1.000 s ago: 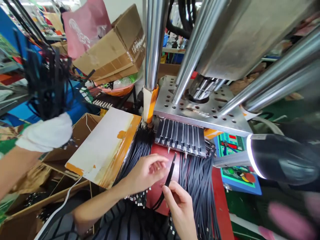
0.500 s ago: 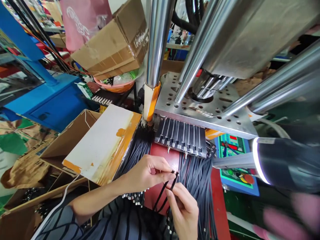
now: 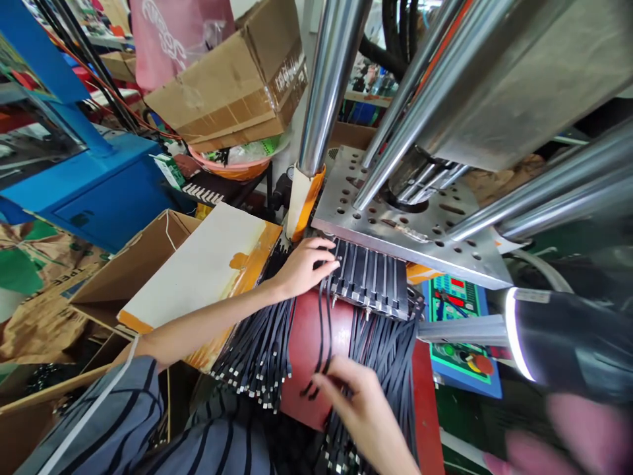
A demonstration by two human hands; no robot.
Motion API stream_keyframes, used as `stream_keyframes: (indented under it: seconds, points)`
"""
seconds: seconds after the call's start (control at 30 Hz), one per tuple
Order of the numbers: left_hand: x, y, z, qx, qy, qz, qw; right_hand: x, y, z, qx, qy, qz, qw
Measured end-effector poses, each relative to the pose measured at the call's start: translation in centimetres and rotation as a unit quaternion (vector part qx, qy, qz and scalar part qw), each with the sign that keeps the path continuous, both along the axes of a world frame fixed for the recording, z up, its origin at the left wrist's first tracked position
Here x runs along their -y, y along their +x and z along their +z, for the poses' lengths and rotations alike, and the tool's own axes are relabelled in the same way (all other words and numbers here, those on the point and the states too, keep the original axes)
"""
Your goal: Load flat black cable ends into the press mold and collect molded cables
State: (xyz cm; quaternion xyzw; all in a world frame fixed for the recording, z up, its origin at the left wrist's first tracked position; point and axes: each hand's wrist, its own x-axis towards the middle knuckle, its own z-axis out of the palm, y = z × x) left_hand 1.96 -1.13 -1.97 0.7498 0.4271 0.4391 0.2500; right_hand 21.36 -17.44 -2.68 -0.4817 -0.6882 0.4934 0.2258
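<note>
My left hand (image 3: 309,265) reaches to the left end of a metal fixture (image 3: 370,280) with several parallel black strips. Its thumb and fingers close around the upper end of a looped black cable (image 3: 321,323), whose two strands hang down over the red surface (image 3: 304,330). Lower down, my right hand (image 3: 359,396) is beside the strands, its thumb and forefinger slightly apart; its other fingers are curled. Bundles of black cables lie on both sides, one left (image 3: 262,343) and one right (image 3: 386,356).
Over the fixture is a perforated metal plate (image 3: 341,198) with steel columns. A white board with orange tape (image 3: 198,264) lies at the left. A lit black cylinder (image 3: 558,336) and a control panel (image 3: 457,293) are at the right.
My left hand has moved up and forward to the fixture with the cable end. My right hand has come away from it, its fingers loosened. The view has shifted slightly.
</note>
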Motion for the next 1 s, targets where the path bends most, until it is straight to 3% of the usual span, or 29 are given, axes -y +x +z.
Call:
stream_keyframes:
  seconds: [0.1, 0.17, 0.27, 0.33, 0.47, 0.57, 0.73, 0.87, 1.0]
  points:
    - [-3.8, 0.5, -1.9, -0.003, -0.006, 0.043, 0.999, -7.0, 0.6, 2.8, 0.003, 0.066, -0.056, 0.996]
    - [-4.5, 0.5, -2.4, 0.007, -0.003, 0.062, 0.998, -11.5, 0.2, 3.7, -0.014, 0.075, -0.078, 0.994]
    - [-2.9, -0.8, -2.7, 0.010, 0.023, 0.067, 0.997, -16.2, -1.0, 3.3, -0.016, 0.091, -0.091, 0.992]
    - [-1.1, -2.3, -3.0, -0.022, 0.077, 0.022, 0.997, -18.1, -1.7, 2.6, -0.003, 0.108, -0.086, 0.990]
    - [1.1, -4.9, -3.7, -0.149, 0.208, -0.112, 0.960, -19.7, -2.3, 1.5, 0.011, 0.126, -0.085, 0.988]
    - [1.0, -5.4, -3.6, -0.234, 0.220, -0.147, 0.936, -20.1, -2.4, 1.1, 0.014, 0.134, -0.105, 0.985]
    - [0.7, -4.8, -3.0, -0.288, 0.218, -0.140, 0.922, -20.0, -2.2, 0.9, 0.005, 0.131, -0.121, 0.984]
    - [1.1, -4.1, -3.0, -0.261, 0.216, -0.094, 0.936, -19.9, -1.9, 1.0, -0.009, 0.113, -0.106, 0.988]
    - [1.3, -3.5, -2.8, -0.234, 0.190, -0.087, 0.950, -19.9, -1.9, 1.0, -0.013, 0.113, -0.106, 0.988]
